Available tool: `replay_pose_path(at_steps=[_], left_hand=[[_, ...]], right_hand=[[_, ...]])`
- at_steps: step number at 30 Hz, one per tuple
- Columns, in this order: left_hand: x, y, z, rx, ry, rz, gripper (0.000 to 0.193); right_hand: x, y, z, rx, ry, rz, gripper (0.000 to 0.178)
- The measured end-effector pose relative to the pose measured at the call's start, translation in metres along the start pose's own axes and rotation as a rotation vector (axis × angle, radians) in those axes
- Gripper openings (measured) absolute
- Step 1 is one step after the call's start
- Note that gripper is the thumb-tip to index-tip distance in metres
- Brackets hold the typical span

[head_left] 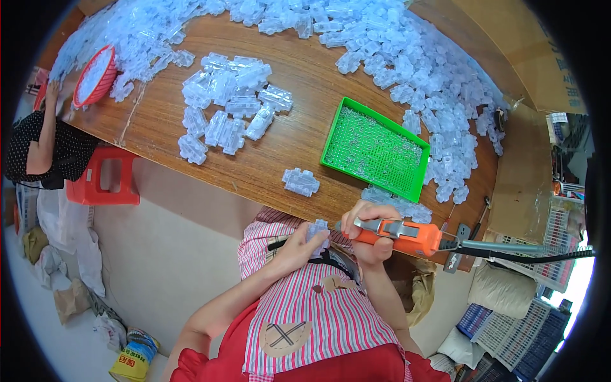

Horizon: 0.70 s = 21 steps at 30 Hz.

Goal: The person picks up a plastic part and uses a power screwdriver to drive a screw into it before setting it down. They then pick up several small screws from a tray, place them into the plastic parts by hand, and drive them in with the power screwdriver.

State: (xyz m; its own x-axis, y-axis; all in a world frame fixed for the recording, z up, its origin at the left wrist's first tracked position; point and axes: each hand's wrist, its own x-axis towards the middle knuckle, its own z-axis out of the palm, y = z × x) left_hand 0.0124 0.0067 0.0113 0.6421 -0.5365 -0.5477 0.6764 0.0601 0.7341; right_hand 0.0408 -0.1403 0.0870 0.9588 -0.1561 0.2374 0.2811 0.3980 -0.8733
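One wide wooden counter [318,70] is covered along its far and right sides by a heap of clear plastic parts [407,44]. A smaller cluster [223,83] of them is gathered left of the middle. Next in size, a green tray [372,180] is set near the front edge, on the right. An orange power driver [423,237], trailed by a dark cable [541,257], is enclosed by the curled grip of the right hand [370,239], its nose pointed leftward; if dragged by that cable, it could be pulled out of line. In the grip of the left hand [294,247], a clear part [317,230] is pinched just beside the counter's front edge. Whether it is touched by the driver's tip cannot be told. Since no firm support is seen beneath it, it could be twisted loose by the tool's turning, and a fingertip could be struck. Smallest are the metal pieces [375,143] inside the tray, which could be scattered if its rim is knocked by the driver
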Motion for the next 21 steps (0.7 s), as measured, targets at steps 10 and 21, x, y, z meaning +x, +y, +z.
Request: replay_pose_path(at_steps=[10,21], left_hand=[[0.001,0.002,0.002,-0.073,-0.066,0.026,0.032],[-0.004,0.0,0.01,-0.086,0.029,0.027,0.023]], right_hand=[[0.0,0.011,0.005,-0.022,-0.06,0.031,0.062],[-0.01,0.019,0.006,-0.157,-0.128,-0.045,0.057]])
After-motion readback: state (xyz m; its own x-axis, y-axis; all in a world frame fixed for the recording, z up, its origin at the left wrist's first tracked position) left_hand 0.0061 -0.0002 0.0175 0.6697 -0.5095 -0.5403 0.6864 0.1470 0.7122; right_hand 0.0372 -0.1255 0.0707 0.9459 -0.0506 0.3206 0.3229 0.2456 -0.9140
